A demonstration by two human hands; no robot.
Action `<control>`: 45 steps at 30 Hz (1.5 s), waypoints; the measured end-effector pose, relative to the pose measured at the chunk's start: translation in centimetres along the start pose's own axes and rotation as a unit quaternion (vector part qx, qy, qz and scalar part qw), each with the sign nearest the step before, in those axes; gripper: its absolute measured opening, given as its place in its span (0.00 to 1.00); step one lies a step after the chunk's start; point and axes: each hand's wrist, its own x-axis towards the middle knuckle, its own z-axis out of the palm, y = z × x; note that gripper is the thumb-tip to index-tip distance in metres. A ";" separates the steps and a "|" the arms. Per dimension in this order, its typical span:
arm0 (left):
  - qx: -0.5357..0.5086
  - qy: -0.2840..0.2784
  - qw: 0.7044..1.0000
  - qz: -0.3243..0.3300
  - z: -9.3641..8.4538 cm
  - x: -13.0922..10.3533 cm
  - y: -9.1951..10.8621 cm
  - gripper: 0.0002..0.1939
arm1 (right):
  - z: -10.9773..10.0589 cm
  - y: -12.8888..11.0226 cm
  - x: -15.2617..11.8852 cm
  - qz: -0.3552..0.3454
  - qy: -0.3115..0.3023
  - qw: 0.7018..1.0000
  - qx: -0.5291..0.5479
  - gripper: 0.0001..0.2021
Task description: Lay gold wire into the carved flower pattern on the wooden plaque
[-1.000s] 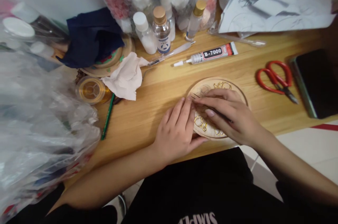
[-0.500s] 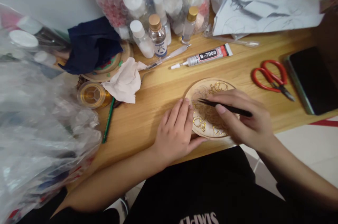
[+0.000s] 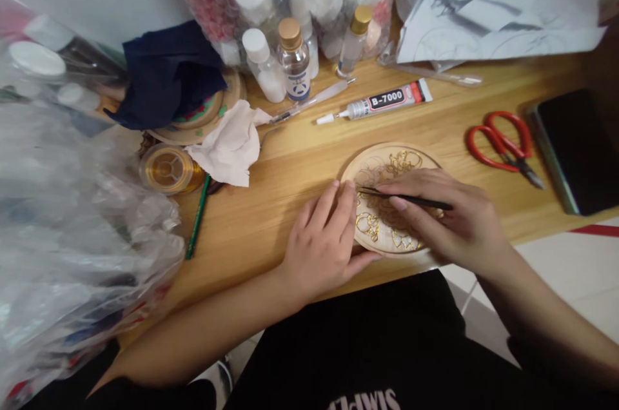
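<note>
gold-coloured wire (image 3: 367, 227) curls in thin, shiny loops over the pale, cloth-like face of a round wooden hoop (image 3: 367, 155), which lies near the front edge of a smooth wooden table (image 3: 271, 210) with long streaks of grain. the left hand (image 3: 322, 242) is clasped on the hoop's left side, its fingers close together over the rim and the thumb along the lower edge. the right hand (image 3: 449, 210) is clamped on slim, dark tweezers (image 3: 420, 200), held almost flat above the hoop, their points beside the left fingertips; whether the points grip anything is too small to tell. faint drawn lines show on the hoop's upper left.

behind it lies a soft metal-looking tube (image 3: 389, 100) with a white nozzle, its black label reading "b-7000" in white. a clear bottle (image 3: 294, 65) with a tan cap wears a blue and white label, too small to read. to the left sit a round spool (image 3: 169, 168) of glossy golden strand, a crumpled pale cloth (image 3: 232, 142) and a slim green pencil (image 3: 197, 223). red-handled cutters (image 3: 505, 142) rest near a flat black phone (image 3: 575, 146) on the right. pale upside-down letters on the black shirt (image 3: 358, 332) read, in part, "simp".
</note>
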 end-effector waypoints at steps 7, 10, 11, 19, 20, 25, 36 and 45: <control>-0.009 -0.004 1.000 -0.006 0.0 0.0 0.0 0.37 | -0.2 0.4 0.3 0.025 -0.005 0.999 0.040 0.10; -0.016 -0.003 1.000 -0.016 0.0 0.0 0.0 0.38 | -0.2 0.5 0.3 0.052 0.003 0.997 0.063 0.10; -0.016 -0.002 1.000 -0.016 0.0 0.0 0.0 0.38 | -0.2 0.5 0.3 0.067 0.013 0.995 0.076 0.10; 0.012 -0.007 1.000 -0.017 0.1 -0.2 0.3 0.40 | -0.8 1.1 0.6 0.018 -0.027 0.998 0.060 0.13; 0.016 -0.010 1.000 -0.014 0.1 -0.2 0.3 0.40 | -0.9 1.3 0.7 -0.019 -0.054 0.998 0.036 0.13; 0.035 -0.019 0.999 -0.013 0.1 -0.4 0.6 0.41 | -0.5 2.0 1.2 -0.125 -0.137 0.981 -0.054 0.13; -0.016 -0.072 0.997 -0.013 -0.4 -0.9 -1.3 0.35 | -0.7 2.9 0.8 -0.158 -0.185 0.964 -0.106 0.13; -0.060 0.018 0.988 -0.142 -1.0 -2.7 0.7 0.27 | 0.1 2.4 0.1 -0.107 -0.162 0.977 -0.092 0.12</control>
